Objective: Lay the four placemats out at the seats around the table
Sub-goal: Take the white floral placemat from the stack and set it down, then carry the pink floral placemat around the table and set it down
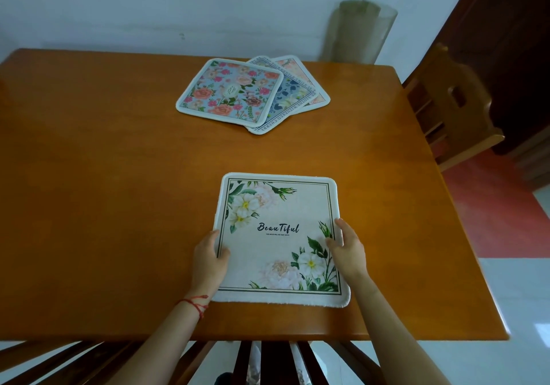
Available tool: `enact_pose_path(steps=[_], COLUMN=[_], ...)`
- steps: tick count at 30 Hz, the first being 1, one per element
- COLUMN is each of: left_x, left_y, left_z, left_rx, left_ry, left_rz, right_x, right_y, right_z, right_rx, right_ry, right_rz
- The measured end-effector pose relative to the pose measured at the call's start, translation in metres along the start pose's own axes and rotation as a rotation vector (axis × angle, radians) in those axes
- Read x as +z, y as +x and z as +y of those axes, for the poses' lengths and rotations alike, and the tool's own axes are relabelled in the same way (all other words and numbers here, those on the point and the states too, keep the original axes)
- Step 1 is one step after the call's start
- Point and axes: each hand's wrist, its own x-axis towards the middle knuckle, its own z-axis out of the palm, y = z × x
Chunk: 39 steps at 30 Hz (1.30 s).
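Placemats are split into two groups in the head view — one cream mat printed with white flowers [279, 238] lies flat at the near edge of the desk [104, 191], squared to the seat whose chair back [268, 361] shows just below, while three others sit fanned in a loose stack [253, 93] toward the far side. On top of that stack is a blue mat with pink roses [230, 91]; a navy-bordered one [293, 96] and a peach one [300, 66] peek out beneath it to the right.

The left hand [208, 262] pinches the cream mat's left edge, thumb on top and fingers [220, 256] curled at the border. The right hand [346, 249] rests along the right edge, fingers lightly bent with the tips on the cloth, more steadying than gripping. Holding both sides this way seems meant to square the mat to the desk edge — the first seat looks nearly served.

A second chair [449, 110] stands at the far right, a likely place for one of the stacked mats. Three remain to be laid.
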Motion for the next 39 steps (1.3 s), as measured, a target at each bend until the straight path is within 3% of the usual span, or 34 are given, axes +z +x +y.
enact_pose_path(steps=[8,15,24,36,39], left_x=[-0.001,-0.013,-0.014,0.052,0.075], left_y=[-0.018,-0.035,-0.084,-0.163,-0.178], left_z=[0.013,0.025,0.063,0.125,0.147], left_rx=[0.259,0.485,0.587,0.679,0.739], left_ry=[0.34,0.611,0.677,0.69,0.668], left_rz=[-0.131,-0.134,-0.075,-0.122,-0.173], right_x=[0.004,-0.006,-0.049,-0.147,-0.171], right_y=[-0.026,-0.052,-0.102,-0.16,-0.174], right_z=[-0.006,-0.015,-0.02,0.05,0.072], right_rx=[-0.217,-0.309,-0.485,-0.333,-0.299], right_ry=[-0.395,-0.628,-0.658,-0.655,-0.665], right_rz=[-0.013,-0.016,0.161,0.233,0.313])
